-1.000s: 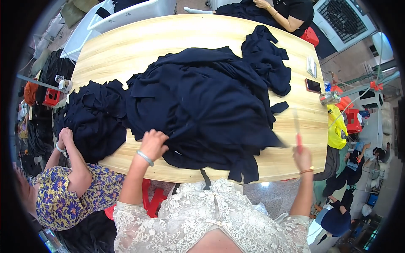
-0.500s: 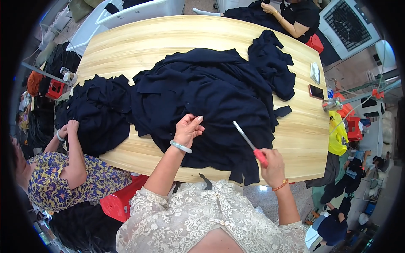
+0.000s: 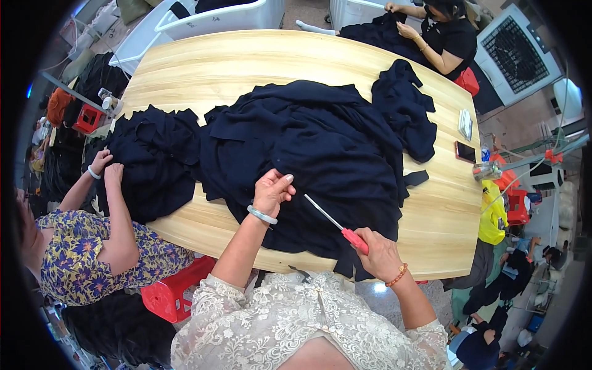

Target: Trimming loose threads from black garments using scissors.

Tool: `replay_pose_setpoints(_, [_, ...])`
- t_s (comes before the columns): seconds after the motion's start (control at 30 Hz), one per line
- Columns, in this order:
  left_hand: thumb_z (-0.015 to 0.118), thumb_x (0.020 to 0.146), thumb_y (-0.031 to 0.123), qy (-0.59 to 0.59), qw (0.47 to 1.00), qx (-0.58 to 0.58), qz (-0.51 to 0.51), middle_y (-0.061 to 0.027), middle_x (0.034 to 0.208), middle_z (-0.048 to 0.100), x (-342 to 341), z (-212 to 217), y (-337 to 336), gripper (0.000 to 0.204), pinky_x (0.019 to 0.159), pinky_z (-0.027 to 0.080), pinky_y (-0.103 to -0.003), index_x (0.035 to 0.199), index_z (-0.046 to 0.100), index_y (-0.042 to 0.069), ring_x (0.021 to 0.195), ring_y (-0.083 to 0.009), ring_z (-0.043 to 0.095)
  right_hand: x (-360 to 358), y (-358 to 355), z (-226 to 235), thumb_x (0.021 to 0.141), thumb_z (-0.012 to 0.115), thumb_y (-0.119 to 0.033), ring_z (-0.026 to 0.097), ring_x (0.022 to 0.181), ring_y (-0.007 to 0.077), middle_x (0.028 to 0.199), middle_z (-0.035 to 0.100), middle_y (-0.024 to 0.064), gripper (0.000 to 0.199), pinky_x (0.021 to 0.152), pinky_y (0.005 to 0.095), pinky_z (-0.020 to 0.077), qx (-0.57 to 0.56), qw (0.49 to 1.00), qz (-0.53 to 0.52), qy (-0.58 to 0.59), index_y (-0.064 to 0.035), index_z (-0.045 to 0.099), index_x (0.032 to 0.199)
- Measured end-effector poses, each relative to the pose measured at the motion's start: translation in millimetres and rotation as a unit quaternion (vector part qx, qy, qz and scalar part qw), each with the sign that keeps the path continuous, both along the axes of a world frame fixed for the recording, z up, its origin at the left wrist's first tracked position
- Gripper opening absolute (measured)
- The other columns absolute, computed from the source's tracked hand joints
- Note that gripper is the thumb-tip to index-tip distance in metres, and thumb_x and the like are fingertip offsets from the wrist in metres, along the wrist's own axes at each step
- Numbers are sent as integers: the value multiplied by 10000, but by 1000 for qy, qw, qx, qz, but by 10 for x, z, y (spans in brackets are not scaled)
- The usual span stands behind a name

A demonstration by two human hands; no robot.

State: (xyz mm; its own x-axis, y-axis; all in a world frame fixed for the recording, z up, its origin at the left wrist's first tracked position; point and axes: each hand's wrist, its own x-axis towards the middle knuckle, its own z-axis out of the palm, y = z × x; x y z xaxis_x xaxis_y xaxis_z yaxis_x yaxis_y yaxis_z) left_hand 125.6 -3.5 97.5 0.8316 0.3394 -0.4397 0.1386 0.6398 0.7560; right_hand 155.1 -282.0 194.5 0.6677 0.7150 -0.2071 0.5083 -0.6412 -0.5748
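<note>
My right hand (image 3: 379, 254) is closed round the red handle of a tool (image 3: 354, 239) with a long, thin metal shaft. The shaft points up and left over a large dark navy garment (image 3: 320, 142) spread in folds on the table. My left hand (image 3: 272, 194), with a pale bangle at the wrist, is held over the same cloth, thumb and forefinger pinched together; anything between them is too small to make out. The tip of the shaft is a short way right of those fingertips, apart from them.
The wooden table (image 3: 203, 65) also bears another dark garment pile (image 3: 154, 160) at left, worked by a co-worker's hands (image 3: 111, 169), and a dark bundle (image 3: 404, 108) at right. A phone (image 3: 465, 151) lies by the right edge. White bins (image 3: 216, 18) and another seated person are beyond.
My right hand has moved left, bringing the tool's tip closer to my left hand. The left hand keeps its pinch over the cloth. The whole view has shifted slightly.
</note>
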Motion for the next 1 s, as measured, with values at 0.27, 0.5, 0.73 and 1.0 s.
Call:
replay_pose_setpoints(0.27, [598,881,138,-66,967,-229,96,-82,826,622,191,6,256,88,711,563,-316,877,572,55,827,-250,651,105,206,122,818,614,-126,603,774,308,829,612,126,207,670,403,476,32,999,0,-35,-74,536,1003])
replay_pose_setpoints(0.5, [599,876,105,-75,979,-169,83,-120,883,618,205,74,176,97,849,512,-358,828,550,37,926,-270,626,241,509,167,835,600,-191,603,638,362,653,597,169,169,589,440,468,-22,999,-8,-38,-66,529,926])
replay_pose_setpoints(0.73, [597,877,102,-70,980,-167,79,-129,887,627,170,65,194,88,857,511,-364,825,568,37,953,-289,623,249,637,178,840,596,-220,607,659,378,662,603,186,195,604,455,472,-54,998,-12,-13,-79,529,957])
replay_pose_setpoints(1.0, [591,885,124,-63,984,-155,67,-93,856,625,140,79,187,93,823,519,-353,829,576,51,967,-297,622,198,623,145,842,596,-219,608,671,376,675,606,180,218,625,446,474,-70,997,0,13,-81,531,998])
